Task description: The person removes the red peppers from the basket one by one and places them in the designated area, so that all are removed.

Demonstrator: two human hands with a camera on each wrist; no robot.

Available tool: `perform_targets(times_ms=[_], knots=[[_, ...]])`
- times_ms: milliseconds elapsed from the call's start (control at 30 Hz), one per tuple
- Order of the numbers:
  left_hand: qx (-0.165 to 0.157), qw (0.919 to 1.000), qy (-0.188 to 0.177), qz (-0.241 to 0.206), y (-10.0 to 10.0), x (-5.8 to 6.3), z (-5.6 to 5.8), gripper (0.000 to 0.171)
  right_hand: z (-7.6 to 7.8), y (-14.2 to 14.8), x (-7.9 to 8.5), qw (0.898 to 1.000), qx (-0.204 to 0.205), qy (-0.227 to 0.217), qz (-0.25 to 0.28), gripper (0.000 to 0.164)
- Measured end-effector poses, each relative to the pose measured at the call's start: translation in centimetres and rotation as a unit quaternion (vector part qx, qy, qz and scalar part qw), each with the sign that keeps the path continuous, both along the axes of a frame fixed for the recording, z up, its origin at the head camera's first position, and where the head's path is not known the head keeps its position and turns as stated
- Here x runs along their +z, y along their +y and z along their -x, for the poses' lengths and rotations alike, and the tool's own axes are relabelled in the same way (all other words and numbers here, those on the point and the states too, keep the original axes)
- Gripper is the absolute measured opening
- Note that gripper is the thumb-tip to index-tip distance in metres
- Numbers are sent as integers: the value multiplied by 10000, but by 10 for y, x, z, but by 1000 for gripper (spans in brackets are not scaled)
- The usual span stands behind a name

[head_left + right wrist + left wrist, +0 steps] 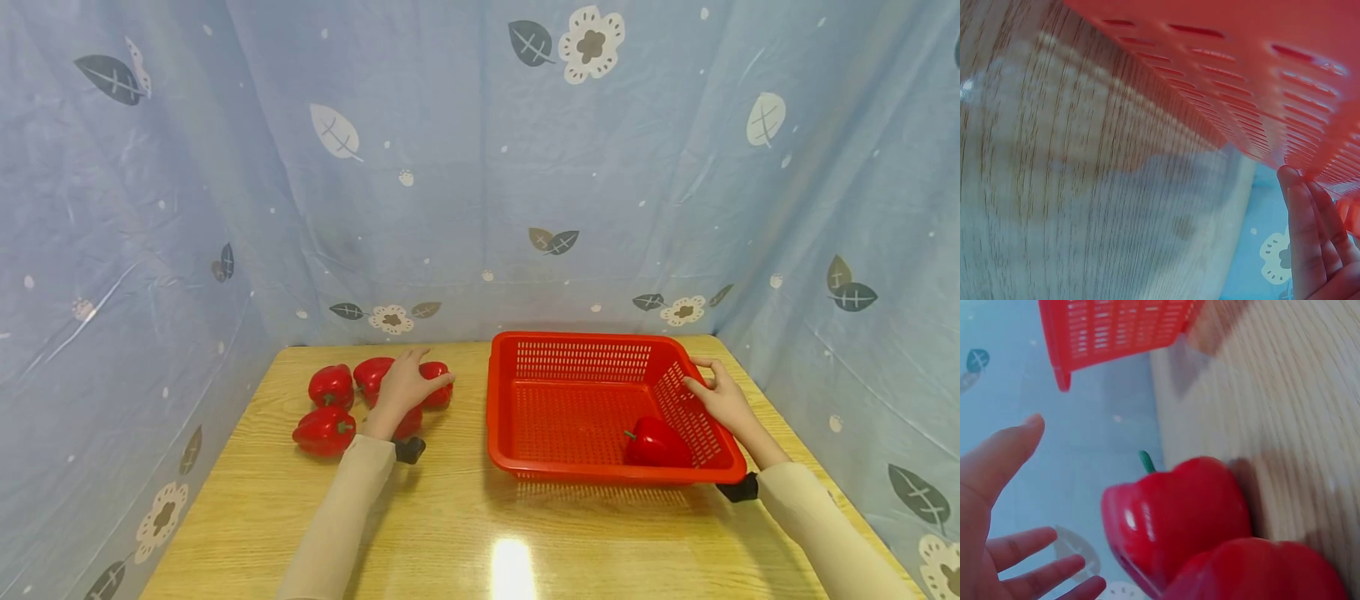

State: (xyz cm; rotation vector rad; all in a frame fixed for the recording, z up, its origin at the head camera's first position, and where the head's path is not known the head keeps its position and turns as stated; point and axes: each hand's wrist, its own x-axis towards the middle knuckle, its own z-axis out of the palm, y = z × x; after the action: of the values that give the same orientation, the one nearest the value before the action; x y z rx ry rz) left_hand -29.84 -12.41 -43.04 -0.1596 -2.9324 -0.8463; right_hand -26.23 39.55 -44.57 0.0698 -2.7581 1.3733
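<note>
Over a group of red bell peppers [326, 433] on the left, my left hand [405, 387] hovers with thumb and fingers spread, holding nothing. In the left wrist view, a pepper with a green stem [1179, 519] lies just beyond those fingers, beside another pepper [1266, 575]. My right hand [720, 398] grips the right side of a red plastic basket [600, 473], thumb over the rim. Its fingers [1307, 244] lie against the slotted outer wall in the right wrist view. One red bell pepper [658, 443] sits inside the basket, at the front right corner.
The wooden table [450, 533] has a bright glare patch near its front. Blue patterned curtains [450, 167] close in its back and both sides. The basket stands on the right half, the loose peppers on the left.
</note>
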Motion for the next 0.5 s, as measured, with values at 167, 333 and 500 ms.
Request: perform_targets(times_ms=[167, 333, 500], knots=[[-112, 9997, 209, -47, 7, 8, -3, 78, 0, 0, 0, 10000, -4, -4, 52, 55], [-273, 9985, 467, -56, 16, 17, -8, 79, -1, -1, 1, 10000, -12, -38, 89, 56], [-478, 9956, 806, -8, 28, 27, -13, 78, -2, -1, 2, 9998, 11, -108, 144, 56]])
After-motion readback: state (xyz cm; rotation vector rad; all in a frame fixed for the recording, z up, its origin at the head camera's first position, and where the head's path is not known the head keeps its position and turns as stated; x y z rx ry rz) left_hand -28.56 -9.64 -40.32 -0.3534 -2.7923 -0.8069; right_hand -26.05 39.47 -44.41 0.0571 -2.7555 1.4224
